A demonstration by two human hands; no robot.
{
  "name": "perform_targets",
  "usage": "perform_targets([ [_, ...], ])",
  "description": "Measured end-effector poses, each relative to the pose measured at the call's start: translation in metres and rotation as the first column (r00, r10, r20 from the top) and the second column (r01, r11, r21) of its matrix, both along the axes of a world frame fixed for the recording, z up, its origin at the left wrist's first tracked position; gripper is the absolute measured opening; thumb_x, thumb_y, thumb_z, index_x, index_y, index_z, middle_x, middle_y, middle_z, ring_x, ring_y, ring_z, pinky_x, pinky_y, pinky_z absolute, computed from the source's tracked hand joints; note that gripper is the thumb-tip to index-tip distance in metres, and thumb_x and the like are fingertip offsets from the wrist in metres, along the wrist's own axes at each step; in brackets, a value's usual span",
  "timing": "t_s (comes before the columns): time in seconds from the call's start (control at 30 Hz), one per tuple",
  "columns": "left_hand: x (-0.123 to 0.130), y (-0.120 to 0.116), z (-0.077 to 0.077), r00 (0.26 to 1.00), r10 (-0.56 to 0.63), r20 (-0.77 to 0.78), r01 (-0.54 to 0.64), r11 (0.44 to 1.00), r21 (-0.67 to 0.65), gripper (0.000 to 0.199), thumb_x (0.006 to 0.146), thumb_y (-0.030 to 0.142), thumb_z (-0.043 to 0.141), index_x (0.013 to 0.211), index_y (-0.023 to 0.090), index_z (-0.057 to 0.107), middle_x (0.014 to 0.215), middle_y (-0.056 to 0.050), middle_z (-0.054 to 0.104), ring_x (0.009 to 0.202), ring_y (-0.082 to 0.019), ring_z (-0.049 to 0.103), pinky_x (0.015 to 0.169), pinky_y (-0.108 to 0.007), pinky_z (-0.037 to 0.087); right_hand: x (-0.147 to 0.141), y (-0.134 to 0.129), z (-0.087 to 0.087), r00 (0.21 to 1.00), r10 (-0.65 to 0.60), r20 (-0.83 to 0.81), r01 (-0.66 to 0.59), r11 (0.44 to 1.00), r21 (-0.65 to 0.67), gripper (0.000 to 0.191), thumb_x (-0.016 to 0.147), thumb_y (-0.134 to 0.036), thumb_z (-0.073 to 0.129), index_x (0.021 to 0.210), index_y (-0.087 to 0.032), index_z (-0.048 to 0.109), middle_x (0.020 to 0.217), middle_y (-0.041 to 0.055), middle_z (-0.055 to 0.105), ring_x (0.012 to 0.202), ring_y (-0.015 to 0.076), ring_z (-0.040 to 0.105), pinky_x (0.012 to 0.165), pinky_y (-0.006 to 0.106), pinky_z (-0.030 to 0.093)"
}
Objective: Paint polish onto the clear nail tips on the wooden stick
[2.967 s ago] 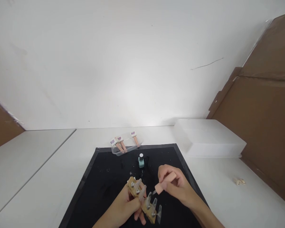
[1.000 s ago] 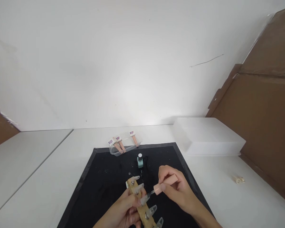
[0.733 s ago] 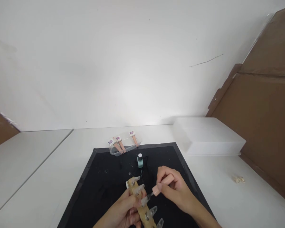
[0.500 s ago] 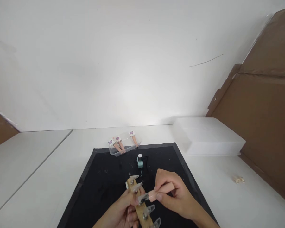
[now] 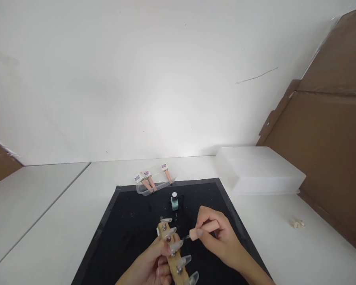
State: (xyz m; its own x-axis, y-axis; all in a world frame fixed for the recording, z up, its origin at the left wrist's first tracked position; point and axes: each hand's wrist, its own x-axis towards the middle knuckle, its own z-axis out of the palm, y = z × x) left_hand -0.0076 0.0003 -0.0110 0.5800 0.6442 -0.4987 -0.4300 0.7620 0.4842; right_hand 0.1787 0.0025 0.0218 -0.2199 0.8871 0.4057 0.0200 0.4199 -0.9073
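Note:
My left hand (image 5: 156, 259) is wrapped round a wooden strip (image 5: 173, 263) that carries a row of clear false nail tips (image 5: 175, 246) on small metal mounts. Between the thumb and fingers of my right hand (image 5: 218, 237) is a nail polish brush (image 5: 206, 229) with a thick pink handle. Its thin bristle end points left, at the tip of the middle false nail; whether they touch I cannot tell. Beyond the strip, a small teal nail polish bottle (image 5: 174, 202) with a white-topped cap stands upright on the black mat (image 5: 127, 225).
At the mat's back edge lies a clear tray (image 5: 141, 190) with several pink-handled, white-labelled pieces (image 5: 166, 172). A white translucent bin (image 5: 261, 170) stands upside down at the back right. Small cream rings (image 5: 297, 224) lie on the white table. Brown cardboard (image 5: 323, 150) walls the right side.
My right hand has drawn the brush slightly right and up, off the middle nail's face, so its thin end now shows. The left hand and strip have barely moved.

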Motion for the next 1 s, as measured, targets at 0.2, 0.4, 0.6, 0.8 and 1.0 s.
perform_targets([
  [0.2,-0.001,-0.001,0.002,0.999,-0.014,-0.052,0.017,0.997,0.072,0.013,0.055,0.017,0.067,0.063,0.017,0.056,0.038,0.011,0.033,0.031,0.0,0.015,0.03,-0.013,0.031,0.002,0.001,0.0,0.991,0.09,-0.096,-0.093,0.995,-0.027,0.006,0.075,-0.015,0.057,0.071,-0.019,0.057,0.064,-0.0016,0.051,0.056,0.0127,0.044,0.053,0.025,0.032],
  [0.4,-0.002,-0.004,0.002,0.997,-0.013,-0.077,0.022,0.993,0.116,0.01,0.059,0.016,0.061,0.068,0.018,0.056,0.039,0.011,0.033,0.031,-0.001,0.015,0.03,-0.014,0.033,0.001,0.003,-0.003,0.997,0.012,-0.082,-0.026,0.985,-0.171,0.014,0.074,-0.011,0.054,0.063,-0.019,0.051,0.058,-0.0021,0.051,0.052,0.0122,0.044,0.05,0.024,0.031],
  [0.6,-0.001,-0.003,0.009,0.986,-0.076,-0.146,0.104,0.976,0.193,0.012,0.058,0.018,0.061,0.066,0.019,0.052,0.042,0.01,0.039,0.03,-0.001,0.021,0.032,-0.015,0.035,0.003,0.002,-0.001,0.988,0.117,-0.1,-0.126,0.988,-0.087,0.005,0.071,-0.014,0.059,0.068,-0.018,0.058,0.061,-0.0011,0.052,0.055,0.013,0.046,0.051,0.025,0.033],
  [0.8,0.002,-0.007,0.007,0.964,-0.071,-0.258,0.174,0.898,0.403,0.018,0.062,0.026,0.064,0.064,0.02,0.047,0.041,0.011,0.039,0.029,-0.001,0.025,0.038,-0.018,0.04,0.001,0.003,-0.003,0.984,0.037,-0.175,-0.084,0.96,-0.267,0.013,0.071,-0.013,0.053,0.06,-0.019,0.049,0.055,-0.0034,0.049,0.049,0.0115,0.047,0.048,0.023,0.032],
  [1.0,0.002,-0.008,0.0,0.929,-0.024,-0.37,0.244,0.792,0.56,0.027,0.067,0.038,0.066,0.07,0.019,0.047,0.047,0.01,0.042,0.032,-0.002,0.035,0.04,-0.019,0.041,0.002,0.004,-0.004,0.981,0.156,-0.115,-0.184,0.938,-0.293,0.008,0.068,-0.014,0.059,0.062,-0.017,0.054,0.057,-0.0037,0.047,0.049,0.0098,0.042,0.047,0.022,0.03],
])
